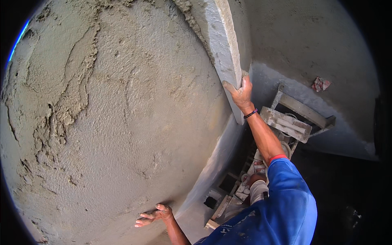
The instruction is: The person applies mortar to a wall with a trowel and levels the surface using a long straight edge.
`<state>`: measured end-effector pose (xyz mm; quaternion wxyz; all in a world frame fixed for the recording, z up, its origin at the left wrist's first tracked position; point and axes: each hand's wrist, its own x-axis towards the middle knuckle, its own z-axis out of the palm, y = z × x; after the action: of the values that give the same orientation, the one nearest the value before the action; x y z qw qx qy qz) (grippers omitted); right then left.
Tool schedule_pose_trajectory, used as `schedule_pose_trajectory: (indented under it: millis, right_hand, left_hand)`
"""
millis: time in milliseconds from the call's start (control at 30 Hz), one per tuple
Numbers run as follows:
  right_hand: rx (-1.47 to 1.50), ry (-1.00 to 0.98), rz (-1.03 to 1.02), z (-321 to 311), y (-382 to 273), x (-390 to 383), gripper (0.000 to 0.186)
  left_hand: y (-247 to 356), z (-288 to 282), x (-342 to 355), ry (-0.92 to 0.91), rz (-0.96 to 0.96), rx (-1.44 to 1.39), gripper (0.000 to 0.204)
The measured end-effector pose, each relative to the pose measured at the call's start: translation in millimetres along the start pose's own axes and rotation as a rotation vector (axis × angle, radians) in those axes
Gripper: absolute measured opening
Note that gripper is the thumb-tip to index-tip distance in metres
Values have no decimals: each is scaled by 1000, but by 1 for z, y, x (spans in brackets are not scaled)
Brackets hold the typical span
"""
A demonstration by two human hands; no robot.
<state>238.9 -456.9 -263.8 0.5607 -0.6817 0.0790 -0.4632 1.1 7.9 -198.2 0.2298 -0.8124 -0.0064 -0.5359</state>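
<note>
My right hand [241,93] grips a long pale straightedge board [224,45] standing along the edge of a wall coated in rough, wet grey plaster [122,110]. The board's lower end extends a little past my fingers. Low in the picture, my left hand [157,214] has its fingers spread at the plaster surface; whether it touches it, I cannot tell. Ridges and lumps of mortar run down the left part of the wall and along the board's upper side.
Below my right arm is a dusty metal stand or scaffold [304,110] holding a flat plastering float [286,124] and other dirty items. A grey side wall [306,36] rises at right, with a crumpled pinkish scrap [320,83] on it or beyond. A small dark hole [210,201] shows low down.
</note>
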Motion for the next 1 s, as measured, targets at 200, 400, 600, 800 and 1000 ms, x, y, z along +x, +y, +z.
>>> schedule_pose_trajectory:
  millis: [200, 400, 600, 800, 1000]
  right_hand:
    - [55, 42, -22, 1, 24, 10, 59]
    - [90, 130, -79, -5, 7, 9, 56]
    - [-33, 113, -47, -8, 25, 0, 48]
    - [-48, -2, 9, -8, -1, 31, 51]
    - [-15, 145, -111, -11, -74, 167, 42]
  left_hand:
    - [3, 3, -4, -13, -16, -44, 73]
    - [-5, -2, -14, -25, -66, -11, 77]
    - [10, -17, 10, -11, -7, 93, 77]
    - [4, -34, 10, -32, -115, 138, 77]
    - [5, -31, 2, 45, -20, 68, 68]
